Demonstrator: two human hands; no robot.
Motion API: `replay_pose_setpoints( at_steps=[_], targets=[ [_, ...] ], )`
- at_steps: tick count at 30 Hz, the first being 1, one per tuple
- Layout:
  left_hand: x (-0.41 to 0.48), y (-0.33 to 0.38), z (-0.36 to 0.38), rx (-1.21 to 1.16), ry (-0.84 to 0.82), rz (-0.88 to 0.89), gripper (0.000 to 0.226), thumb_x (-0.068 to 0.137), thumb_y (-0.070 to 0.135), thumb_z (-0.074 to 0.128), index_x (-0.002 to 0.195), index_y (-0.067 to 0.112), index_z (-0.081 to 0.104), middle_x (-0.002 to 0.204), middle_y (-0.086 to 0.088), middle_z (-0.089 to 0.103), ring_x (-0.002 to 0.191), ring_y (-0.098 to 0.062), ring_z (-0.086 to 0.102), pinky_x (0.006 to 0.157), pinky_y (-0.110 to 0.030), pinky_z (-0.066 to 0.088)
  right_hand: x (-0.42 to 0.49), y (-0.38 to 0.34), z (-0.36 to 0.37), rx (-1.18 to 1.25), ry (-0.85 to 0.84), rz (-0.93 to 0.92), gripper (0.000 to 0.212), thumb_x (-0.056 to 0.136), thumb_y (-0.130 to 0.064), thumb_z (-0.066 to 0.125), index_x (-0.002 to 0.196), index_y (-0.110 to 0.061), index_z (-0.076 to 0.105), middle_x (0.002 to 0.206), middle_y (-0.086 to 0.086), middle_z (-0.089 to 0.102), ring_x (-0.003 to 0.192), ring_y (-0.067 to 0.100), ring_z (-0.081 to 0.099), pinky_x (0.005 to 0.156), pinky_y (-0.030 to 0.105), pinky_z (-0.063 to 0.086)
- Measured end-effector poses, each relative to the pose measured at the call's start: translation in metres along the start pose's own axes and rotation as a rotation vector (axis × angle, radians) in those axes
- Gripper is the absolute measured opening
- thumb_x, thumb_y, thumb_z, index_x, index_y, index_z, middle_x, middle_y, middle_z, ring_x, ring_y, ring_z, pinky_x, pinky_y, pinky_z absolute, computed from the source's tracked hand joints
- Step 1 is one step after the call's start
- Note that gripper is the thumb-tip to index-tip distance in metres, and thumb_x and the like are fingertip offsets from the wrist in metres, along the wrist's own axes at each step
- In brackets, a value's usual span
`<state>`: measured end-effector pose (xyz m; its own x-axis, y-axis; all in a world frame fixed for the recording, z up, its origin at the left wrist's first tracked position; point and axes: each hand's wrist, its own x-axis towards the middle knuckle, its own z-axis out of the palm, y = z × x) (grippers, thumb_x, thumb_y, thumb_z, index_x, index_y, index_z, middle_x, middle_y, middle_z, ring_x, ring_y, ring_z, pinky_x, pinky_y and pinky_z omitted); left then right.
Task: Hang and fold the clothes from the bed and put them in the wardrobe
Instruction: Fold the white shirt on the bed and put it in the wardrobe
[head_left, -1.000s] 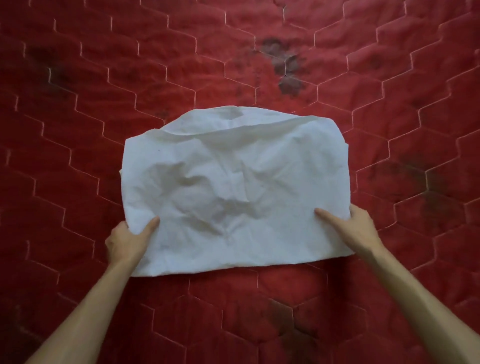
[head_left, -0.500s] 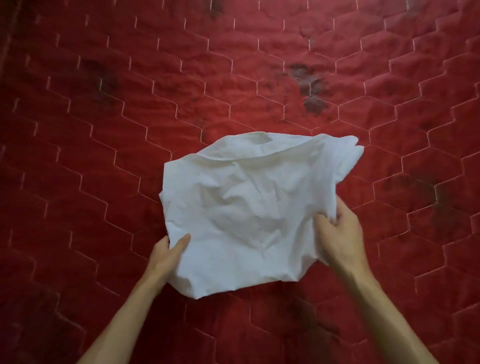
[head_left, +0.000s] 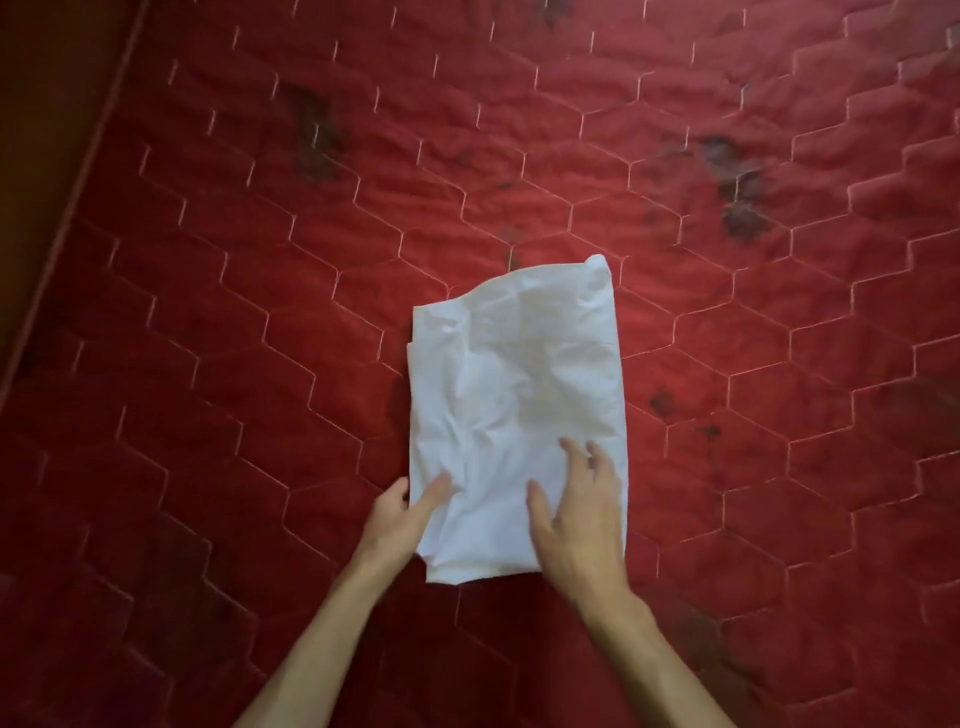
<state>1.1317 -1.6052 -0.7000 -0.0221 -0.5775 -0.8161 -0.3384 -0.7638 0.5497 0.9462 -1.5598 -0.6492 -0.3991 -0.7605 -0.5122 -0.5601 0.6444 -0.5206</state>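
Head view: white crumpled cotton garment now lies as a narrow upright rectangle on the red quilted hexagon-stitched bed cover, roughly mid-bed, well apart from the bed's left edge where dark wood shows. One second back it was a wide sheet held by both near corners; half a second back the right side was being lifted across. That side has now been brought over onto the left, so the width is about halved and a doubled layer shows along the left edge of the cloth.

Left hand: at near-left corner of the garment, thumb on top of the fabric, fingers tucked under or beside the edge, looks like a light pinch on that corner. Right hand: fingers spread, palm down over the near-right part of the garment, not gripping; can't tell if it is pressing flat or just hovering, slight blur on the fingertips.

Meaning for the task: one fold step looks done, the piece is still wrinkled and the far edge uneven, with a corner sticking up at the far right. Likely next: smooth it, then fold once more end to end before carrying it off. Wardrobe not in view. No hanger or other clothes visible on the bed here.
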Motion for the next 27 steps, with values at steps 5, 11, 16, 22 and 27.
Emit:
replay_pose_setpoints(
  at_steps=[5, 11, 16, 22, 27],
  targets=[
    [-0.003, -0.019, 0.0, 0.181, 0.003, 0.056, 0.024, 0.091, 0.042, 0.067, 0.092, 0.018, 0.072, 0.084, 0.003, 0.076, 0.083, -0.016, 0.072, 0.072, -0.034, 0.057, 0.022, 0.06, -0.013, 0.096, -0.033, 0.375, 0.071, 0.083, -0.044, 0.071, 0.138, -0.009, 0.043, 0.123, 0.008, 0.058, 0.117, 0.032, 0.055, 0.095, 0.042, 0.045],
    [-0.008, -0.021, -0.003, 0.186, -0.086, -0.146, 0.032, 0.089, 0.047, 0.063, 0.106, 0.022, 0.072, 0.097, 0.006, 0.077, 0.093, -0.016, 0.072, 0.088, -0.042, 0.057, 0.002, 0.089, -0.026, 0.225, -0.141, 0.326, 0.016, 0.093, -0.035, 0.063, 0.089, -0.02, 0.067, 0.09, -0.002, 0.072, 0.09, 0.021, 0.068, 0.08, 0.04, 0.054],
    [-0.047, 0.011, -0.01, 0.004, -0.202, -0.208, 0.033, 0.092, 0.039, 0.066, 0.118, 0.019, 0.065, 0.093, -0.001, 0.077, 0.073, -0.017, 0.072, 0.059, -0.032, 0.055, -0.018, 0.086, -0.04, 0.478, -0.201, 0.416, 0.017, 0.092, -0.024, 0.064, 0.108, -0.018, 0.06, 0.11, 0.003, 0.071, 0.093, 0.015, 0.07, 0.079, 0.035, 0.059],
    [-0.088, 0.055, -0.022, -0.278, -0.225, -0.151, 0.041, 0.095, 0.016, 0.055, 0.131, 0.033, 0.048, 0.065, -0.003, 0.063, 0.047, -0.012, 0.053, 0.043, -0.024, 0.042, -0.029, 0.043, -0.096, 0.551, -0.201, 0.288, 0.066, 0.089, -0.013, 0.066, 0.137, -0.047, 0.038, 0.087, 0.004, 0.077, 0.076, 0.022, 0.074, 0.067, 0.032, 0.059],
    [-0.042, 0.105, -0.026, -0.476, -0.183, -0.144, 0.037, 0.103, 0.025, 0.038, 0.132, 0.011, 0.057, 0.083, -0.01, 0.075, 0.061, -0.016, 0.069, 0.051, -0.025, 0.057, 0.043, -0.005, -0.112, 0.86, -0.152, 0.212, 0.017, 0.098, -0.025, 0.057, 0.107, -0.02, 0.071, 0.101, 0.008, 0.074, 0.078, 0.017, 0.071, 0.061, 0.029, 0.055]
  ],
)
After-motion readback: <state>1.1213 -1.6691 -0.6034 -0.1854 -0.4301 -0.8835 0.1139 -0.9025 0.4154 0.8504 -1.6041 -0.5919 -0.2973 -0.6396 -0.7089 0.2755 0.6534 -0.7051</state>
